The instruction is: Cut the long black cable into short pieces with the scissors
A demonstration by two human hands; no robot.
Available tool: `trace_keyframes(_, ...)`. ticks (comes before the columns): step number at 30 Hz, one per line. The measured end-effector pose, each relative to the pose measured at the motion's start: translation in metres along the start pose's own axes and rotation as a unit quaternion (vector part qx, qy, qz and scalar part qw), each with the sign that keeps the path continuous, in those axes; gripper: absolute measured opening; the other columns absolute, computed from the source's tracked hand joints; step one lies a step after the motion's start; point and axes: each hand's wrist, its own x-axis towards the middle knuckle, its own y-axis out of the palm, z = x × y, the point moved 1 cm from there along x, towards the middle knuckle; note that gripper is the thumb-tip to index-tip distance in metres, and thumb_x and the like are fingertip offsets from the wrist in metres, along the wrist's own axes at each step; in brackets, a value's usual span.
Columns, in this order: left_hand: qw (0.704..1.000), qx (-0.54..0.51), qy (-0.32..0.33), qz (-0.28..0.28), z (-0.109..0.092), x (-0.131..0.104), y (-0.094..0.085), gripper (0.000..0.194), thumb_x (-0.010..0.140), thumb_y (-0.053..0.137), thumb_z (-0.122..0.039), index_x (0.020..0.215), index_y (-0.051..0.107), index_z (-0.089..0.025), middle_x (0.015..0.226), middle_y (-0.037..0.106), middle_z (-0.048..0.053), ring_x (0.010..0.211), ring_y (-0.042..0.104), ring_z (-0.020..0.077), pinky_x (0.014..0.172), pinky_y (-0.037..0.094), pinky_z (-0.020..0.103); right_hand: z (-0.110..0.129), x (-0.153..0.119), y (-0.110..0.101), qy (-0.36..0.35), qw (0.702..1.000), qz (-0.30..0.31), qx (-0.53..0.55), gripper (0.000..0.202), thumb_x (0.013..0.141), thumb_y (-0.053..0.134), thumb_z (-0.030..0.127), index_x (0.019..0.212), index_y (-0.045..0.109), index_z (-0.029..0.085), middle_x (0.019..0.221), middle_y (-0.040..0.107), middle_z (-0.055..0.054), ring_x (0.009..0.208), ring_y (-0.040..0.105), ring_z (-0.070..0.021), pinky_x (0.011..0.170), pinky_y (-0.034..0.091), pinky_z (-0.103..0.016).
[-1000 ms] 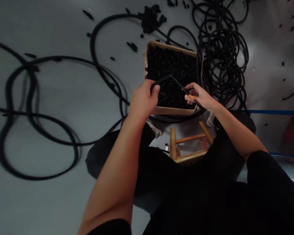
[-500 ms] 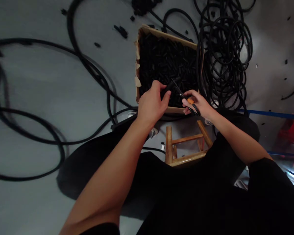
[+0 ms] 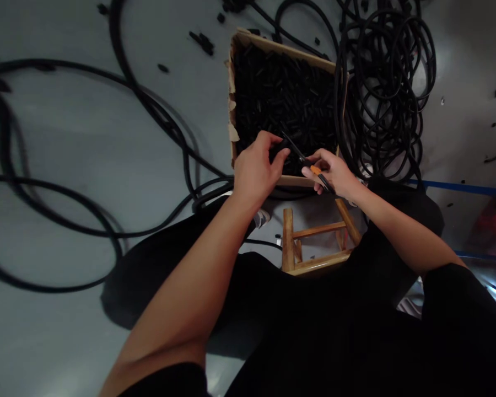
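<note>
The open box (image 3: 300,181) is dull brown cardboard, its nine o'clock edge torn and ragged; the short tube pieces (image 3: 289,94) inside look rubbery, mostly matt with faint highlights. The scissors (image 3: 302,160) pair dark metal blades with orange and black plastic-looking handles. Toward three o'clock from the box, the coiled tubing (image 3: 391,88) looks smooth, softly shiny. At six o'clock, the stool (image 3: 288,237) is glossy, smooth wood. The grey floor (image 3: 78,132) is smooth with a dim sheen; the sleeve (image 3: 458,292) is matt black cloth.
</note>
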Motion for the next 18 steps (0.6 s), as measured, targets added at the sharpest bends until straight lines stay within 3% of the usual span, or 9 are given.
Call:
trace_keyframes(4, 0.999, -0.021, 0.025, -0.018, 0.005, -0.003, 0.015, 0.032, 0.107, 0.060, -0.044, 0.129, 0.066, -0.021, 0.120, 0.079, 0.010, 0.116, 0.074, 0.0282, 0.105, 0.056, 0.036, -0.002, -0.002, 0.002, 0.002, 1.000, -0.014, 0.002, 0.069, 0.080, 0.096, 0.070, 0.111, 0.056, 0.024, 0.073, 0.056, 0.012, 0.054, 0.065, -0.0084, 0.049, 0.057, -0.021)
trace_keyframes(6, 0.999, -0.023, 0.030, -0.018, 0.008, -0.004, 0.019, 0.031, 0.107, 0.061, -0.045, 0.127, 0.066, -0.021, 0.115, 0.079, 0.009, 0.111, 0.074, 0.0270, 0.102, 0.057, 0.035, -0.003, -0.002, 0.000, -0.003, 1.000, -0.015, -0.009, 0.070, 0.079, 0.096, 0.072, 0.110, 0.057, 0.024, 0.071, 0.055, 0.012, 0.053, 0.063, -0.0087, 0.047, 0.053, -0.020)
trace_keyframes(10, 0.999, -0.001, 0.032, -0.007, 0.010, -0.001, 0.011, 0.033, 0.105, 0.061, -0.047, 0.126, 0.069, -0.022, 0.117, 0.080, 0.010, 0.111, 0.075, 0.0299, 0.103, 0.057, 0.038, -0.005, -0.001, -0.004, -0.021, 0.999, -0.006, -0.038, 0.071, 0.077, 0.097, 0.074, 0.109, 0.061, 0.022, 0.075, 0.058, 0.008, 0.050, 0.054, -0.0080, 0.041, 0.042, -0.022)
trace_keyframes(18, 0.998, -0.038, 0.043, 0.027, 0.008, -0.002, 0.005, 0.034, 0.105, 0.060, -0.051, 0.122, 0.067, -0.022, 0.112, 0.080, 0.008, 0.102, 0.073, 0.0269, 0.097, 0.058, 0.035, -0.006, -0.002, -0.007, -0.058, 0.996, -0.017, -0.068, 0.074, 0.073, 0.096, 0.078, 0.108, 0.061, 0.023, 0.080, 0.050, 0.007, 0.066, 0.049, -0.0097, 0.054, 0.038, -0.023)
